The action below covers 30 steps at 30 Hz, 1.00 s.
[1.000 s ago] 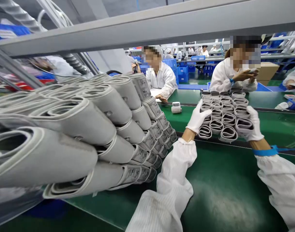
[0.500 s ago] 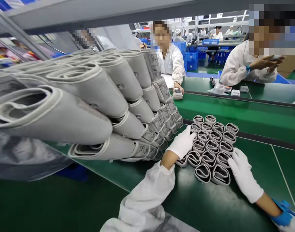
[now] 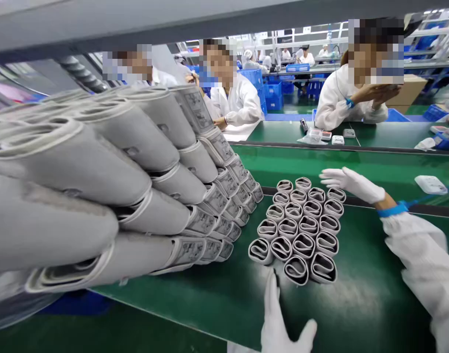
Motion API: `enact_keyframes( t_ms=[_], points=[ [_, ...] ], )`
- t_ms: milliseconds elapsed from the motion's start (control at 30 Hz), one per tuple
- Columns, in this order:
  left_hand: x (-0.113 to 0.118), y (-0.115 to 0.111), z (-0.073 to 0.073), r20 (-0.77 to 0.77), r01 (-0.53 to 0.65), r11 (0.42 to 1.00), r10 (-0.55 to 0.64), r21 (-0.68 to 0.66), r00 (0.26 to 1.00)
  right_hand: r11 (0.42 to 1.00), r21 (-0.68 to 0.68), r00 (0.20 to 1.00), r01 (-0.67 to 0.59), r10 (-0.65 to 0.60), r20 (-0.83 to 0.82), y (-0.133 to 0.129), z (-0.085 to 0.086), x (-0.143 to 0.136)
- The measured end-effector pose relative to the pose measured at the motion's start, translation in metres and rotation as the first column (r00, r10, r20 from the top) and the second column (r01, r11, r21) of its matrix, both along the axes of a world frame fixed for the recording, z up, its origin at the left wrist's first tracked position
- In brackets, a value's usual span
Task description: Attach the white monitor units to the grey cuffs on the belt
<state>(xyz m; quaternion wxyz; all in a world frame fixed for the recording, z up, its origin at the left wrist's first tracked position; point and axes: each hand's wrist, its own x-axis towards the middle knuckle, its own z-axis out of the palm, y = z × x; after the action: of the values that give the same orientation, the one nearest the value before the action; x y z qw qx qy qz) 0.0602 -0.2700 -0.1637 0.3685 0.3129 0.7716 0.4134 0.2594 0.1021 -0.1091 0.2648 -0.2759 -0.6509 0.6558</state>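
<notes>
Several rolled grey fabric cuffs stand on end, packed in a close group on the green worktop, their coiled edges facing up. My left hand, in a white glove, is low in the view at the group's near side. Its index finger points forward and its thumb is spread, with nothing held. Beyond the group's far right corner, my gloved right hand hovers with fingers stretched out to the left, also holding nothing. A large stack of similar rolled cuffs with printed faces fills the left side.
A green conveyor belt runs across behind the cuffs, with a white device on it at right. Co-workers in white, including one person, sit opposite. A grey shelf beam crosses overhead.
Both hands have come away from the sides of the cuff group. My left hand moved back toward me; my right moved to the far side. The view has shifted right.
</notes>
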Motion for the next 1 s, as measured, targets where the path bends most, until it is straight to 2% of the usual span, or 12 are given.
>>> enact_keyframes(
  t_ms=[33, 100, 200, 233, 300, 433, 567, 633, 733, 800, 900, 1000],
  points=[
    [0.002, 0.010, 0.007, -0.004, 0.009, 0.999, -0.009, -0.035, 1.000, 0.990, -0.104, 0.995, -0.095, 0.090, -0.043, 0.011, 0.000, -0.012],
    [0.005, 0.030, 0.022, 0.060, -0.013, 0.994, 0.019, -0.109, 0.998, 0.939, -0.275, 0.976, -0.208, 0.179, -0.127, 0.019, -0.004, -0.037],
    [0.011, 0.048, 0.033, 0.106, -0.079, 0.993, 0.089, -0.092, 0.990, 0.867, -0.405, 0.956, -0.291, 0.245, -0.162, 0.006, -0.014, -0.069],
    [0.013, 0.050, 0.032, 0.090, -0.096, 0.994, 0.101, -0.056, 0.991, 0.866, -0.401, 0.953, -0.300, 0.254, -0.165, 0.000, -0.016, -0.077],
    [0.014, 0.052, 0.025, 0.054, -0.115, 0.993, 0.114, 0.012, 0.992, 0.905, -0.322, 0.960, -0.278, 0.249, -0.130, -0.010, -0.018, -0.084],
    [0.013, 0.045, 0.011, 0.074, -0.099, 0.991, 0.092, 0.092, 0.993, 0.976, -0.127, 0.984, -0.176, 0.175, -0.019, -0.017, -0.015, -0.081],
    [0.016, 0.035, 0.005, 0.038, -0.115, 0.989, 0.112, 0.088, 0.993, 0.981, -0.076, 0.982, -0.180, 0.183, 0.036, -0.016, -0.011, -0.074],
    [0.016, 0.033, 0.002, -0.034, -0.074, 0.979, 0.081, 0.189, 0.996, 0.978, -0.051, 0.977, -0.202, 0.205, 0.064, -0.014, -0.008, -0.072],
    [0.008, 0.035, 0.000, -0.121, 0.011, 0.932, 0.035, 0.361, 0.992, 0.969, -0.014, 0.962, -0.247, 0.247, 0.114, -0.009, -0.001, -0.073],
    [-0.001, 0.038, 0.001, -0.167, 0.006, 0.936, 0.057, 0.353, 0.984, 0.960, 0.007, 0.949, -0.281, 0.277, 0.154, -0.005, 0.003, -0.074],
    [-0.017, 0.042, 0.001, -0.231, -0.033, 0.967, 0.093, 0.252, 0.969, 0.946, 0.051, 0.927, -0.320, 0.301, 0.223, 0.000, 0.009, -0.076],
    [-0.028, 0.046, -0.001, -0.339, 0.015, 0.989, 0.035, 0.145, 0.940, 0.943, 0.105, 0.921, -0.316, 0.278, 0.274, 0.002, 0.014, -0.081]
  ],
)
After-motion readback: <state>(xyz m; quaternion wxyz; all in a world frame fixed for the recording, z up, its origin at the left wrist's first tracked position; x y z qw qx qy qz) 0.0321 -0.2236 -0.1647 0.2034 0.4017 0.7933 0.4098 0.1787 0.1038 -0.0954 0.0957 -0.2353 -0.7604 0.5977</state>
